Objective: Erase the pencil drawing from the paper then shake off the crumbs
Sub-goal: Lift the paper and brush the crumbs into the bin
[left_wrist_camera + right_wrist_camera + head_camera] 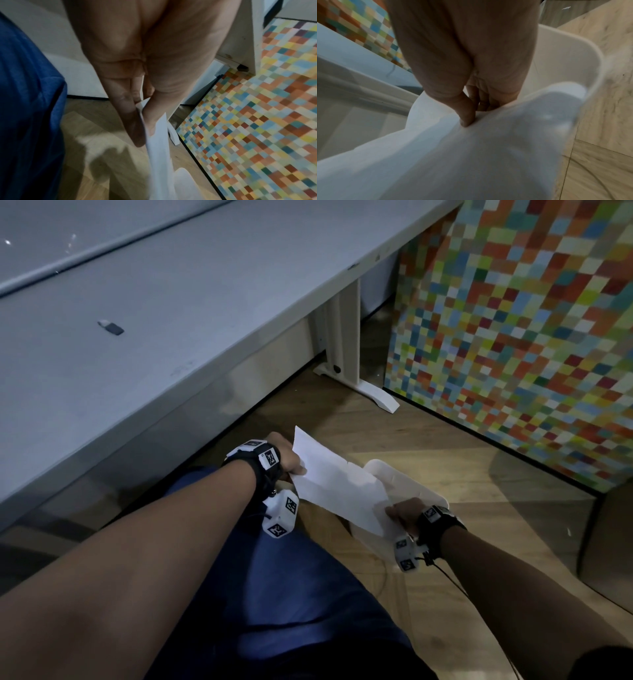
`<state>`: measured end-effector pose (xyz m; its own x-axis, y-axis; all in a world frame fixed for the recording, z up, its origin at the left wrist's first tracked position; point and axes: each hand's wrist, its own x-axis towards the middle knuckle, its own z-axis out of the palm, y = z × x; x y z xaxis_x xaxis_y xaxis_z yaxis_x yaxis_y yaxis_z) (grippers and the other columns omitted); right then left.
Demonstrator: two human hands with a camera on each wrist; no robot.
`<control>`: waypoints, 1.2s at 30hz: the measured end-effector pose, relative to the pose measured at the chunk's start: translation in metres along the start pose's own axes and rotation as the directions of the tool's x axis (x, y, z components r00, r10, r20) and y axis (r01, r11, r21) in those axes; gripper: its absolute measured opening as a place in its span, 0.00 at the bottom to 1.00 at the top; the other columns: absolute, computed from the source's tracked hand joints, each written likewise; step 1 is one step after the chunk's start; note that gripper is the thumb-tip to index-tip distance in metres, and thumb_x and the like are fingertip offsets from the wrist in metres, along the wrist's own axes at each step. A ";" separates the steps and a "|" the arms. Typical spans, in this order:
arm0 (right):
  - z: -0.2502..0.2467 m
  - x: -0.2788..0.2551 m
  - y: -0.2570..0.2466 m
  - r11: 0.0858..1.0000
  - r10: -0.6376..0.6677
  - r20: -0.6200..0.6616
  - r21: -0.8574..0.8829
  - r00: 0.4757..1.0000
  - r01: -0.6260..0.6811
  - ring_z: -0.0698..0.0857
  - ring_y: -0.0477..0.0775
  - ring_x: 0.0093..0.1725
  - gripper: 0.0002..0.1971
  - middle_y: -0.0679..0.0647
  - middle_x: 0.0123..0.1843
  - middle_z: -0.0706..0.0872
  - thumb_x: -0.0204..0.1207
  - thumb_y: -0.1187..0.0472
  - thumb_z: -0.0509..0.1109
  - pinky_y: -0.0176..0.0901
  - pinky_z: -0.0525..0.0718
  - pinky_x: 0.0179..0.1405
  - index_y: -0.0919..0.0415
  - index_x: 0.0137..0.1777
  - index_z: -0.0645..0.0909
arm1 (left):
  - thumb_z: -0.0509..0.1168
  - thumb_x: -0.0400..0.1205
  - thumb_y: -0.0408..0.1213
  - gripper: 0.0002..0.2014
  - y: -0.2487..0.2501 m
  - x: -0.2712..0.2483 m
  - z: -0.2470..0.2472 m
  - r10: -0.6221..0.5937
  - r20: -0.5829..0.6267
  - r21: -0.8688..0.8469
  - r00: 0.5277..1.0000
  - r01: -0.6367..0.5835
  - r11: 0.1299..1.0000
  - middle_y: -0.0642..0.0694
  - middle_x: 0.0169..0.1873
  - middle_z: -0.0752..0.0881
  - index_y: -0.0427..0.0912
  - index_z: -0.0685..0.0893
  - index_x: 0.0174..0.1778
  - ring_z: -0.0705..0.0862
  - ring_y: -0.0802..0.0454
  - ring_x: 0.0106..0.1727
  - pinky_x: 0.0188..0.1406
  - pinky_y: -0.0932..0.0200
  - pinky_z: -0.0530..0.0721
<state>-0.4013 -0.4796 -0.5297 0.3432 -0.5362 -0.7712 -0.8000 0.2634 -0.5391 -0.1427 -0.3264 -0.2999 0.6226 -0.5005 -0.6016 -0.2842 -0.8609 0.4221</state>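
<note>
A white sheet of paper [337, 487] hangs bent between both hands, held low over a white plastic bin [421, 491] on the floor. My left hand [291, 462] pinches the paper's far left edge; in the left wrist view the paper [159, 142] is clamped between thumb and fingers [130, 121]. My right hand [400, 513] grips the near right edge, with the thumb [467, 119] pressed on the blurred paper [471, 155] above the bin [565, 56]. An eraser [111, 327], grey with a white end, lies on the grey desk [171, 302]. No pencil marks show on the paper.
The desk's white leg and foot [356, 364] stand just beyond the bin. A multicoloured checkered panel [513, 337] rises to the right. Wooden floor [462, 559] surrounds the bin. My blue-clad leg [291, 594] is below the hands.
</note>
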 end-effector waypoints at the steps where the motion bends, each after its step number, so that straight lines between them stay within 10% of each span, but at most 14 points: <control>1: 0.000 -0.011 -0.004 0.999 -0.031 -0.004 -0.027 1.000 0.031 0.85 0.68 0.67 0.22 0.60 0.64 0.89 0.83 0.53 0.74 0.61 0.82 0.74 0.66 0.72 0.83 | 0.89 0.66 0.36 0.25 0.000 0.000 0.000 -0.005 -0.018 0.012 1.000 0.005 1.000 0.44 0.48 0.95 0.39 0.91 0.57 0.94 0.43 0.49 0.60 0.44 0.91; 6: -0.008 -0.039 -0.009 0.989 -0.119 0.020 0.087 0.993 0.116 0.84 0.58 0.55 0.16 0.61 0.64 0.86 0.88 0.58 0.70 0.44 0.81 0.48 0.67 0.71 0.80 | 0.86 0.60 0.38 0.26 0.026 -0.039 -0.010 0.072 -0.068 0.134 0.995 -0.063 0.989 0.41 0.45 0.93 0.40 0.88 0.53 0.94 0.42 0.43 0.47 0.44 0.95; 11: -0.030 -0.063 -0.037 0.920 -0.154 0.037 0.369 0.987 0.130 0.84 0.71 0.65 0.16 0.72 0.72 0.84 0.86 0.71 0.70 0.61 0.85 0.63 0.83 0.68 0.81 | 0.85 0.68 0.34 0.17 0.065 -0.101 -0.044 0.269 -0.108 0.208 0.957 -0.243 0.947 0.41 0.43 0.92 0.37 0.90 0.50 0.93 0.46 0.38 0.34 0.54 0.92; 19: -0.113 -0.196 -0.147 0.720 -0.514 -0.155 0.458 0.844 0.522 0.92 0.62 0.48 0.11 0.67 0.56 0.92 0.86 0.66 0.72 0.46 0.93 0.38 0.74 0.62 0.83 | 0.87 0.70 0.34 0.12 0.069 -0.194 -0.181 0.387 -0.336 0.046 0.859 -0.396 0.917 0.44 0.37 0.95 0.34 0.95 0.44 0.96 0.45 0.42 0.54 0.43 0.94; 24: -0.117 -0.286 -0.257 0.551 -0.752 -0.234 0.289 0.616 0.783 0.93 0.61 0.50 0.10 0.64 0.54 0.94 0.85 0.67 0.73 0.44 0.93 0.46 0.74 0.61 0.85 | 0.87 0.71 0.33 0.16 0.012 -0.224 -0.260 0.262 -0.495 -0.165 0.828 -0.386 0.908 0.41 0.47 0.96 0.35 0.95 0.52 0.96 0.45 0.45 0.53 0.50 0.94; 28: -0.067 -0.320 -0.363 0.474 -0.864 -0.155 0.072 0.479 0.877 0.87 0.51 0.32 0.07 0.62 0.41 0.90 0.81 0.69 0.77 0.33 0.83 0.27 0.74 0.54 0.86 | 0.87 0.71 0.34 0.22 -0.069 -0.234 -0.313 0.073 -0.591 -0.338 0.803 -0.329 0.882 0.40 0.49 0.95 0.35 0.91 0.60 0.93 0.53 0.34 0.37 0.61 0.92; 32: 0.021 -0.337 -0.448 0.422 -0.897 0.086 -0.123 0.434 0.898 0.79 0.53 0.27 0.10 0.60 0.27 0.80 0.79 0.72 0.78 0.36 0.80 0.25 0.71 0.39 0.81 | 0.88 0.70 0.36 0.27 -0.163 -0.241 -0.345 -0.160 -0.624 -0.457 0.765 -0.191 0.869 0.41 0.52 0.95 0.37 0.90 0.64 0.94 0.43 0.53 0.61 0.43 0.92; 36: 0.107 -0.331 -0.497 0.360 -0.869 0.223 -0.329 0.442 0.873 0.83 0.56 0.29 0.16 0.61 0.26 0.84 0.75 0.70 0.83 0.48 0.85 0.36 0.64 0.33 0.78 | 0.86 0.72 0.30 0.23 -0.231 -0.243 -0.347 -0.304 -0.613 -0.497 0.729 -0.057 0.866 0.36 0.54 0.93 0.34 0.89 0.62 0.93 0.36 0.57 0.60 0.36 0.91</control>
<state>-0.0645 -0.3472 -0.0433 0.9565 -0.2869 0.0522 -0.1498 -0.6370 -0.7561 0.0248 0.0256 -0.0158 0.9873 -0.0471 -0.1517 0.0812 -0.6713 0.7367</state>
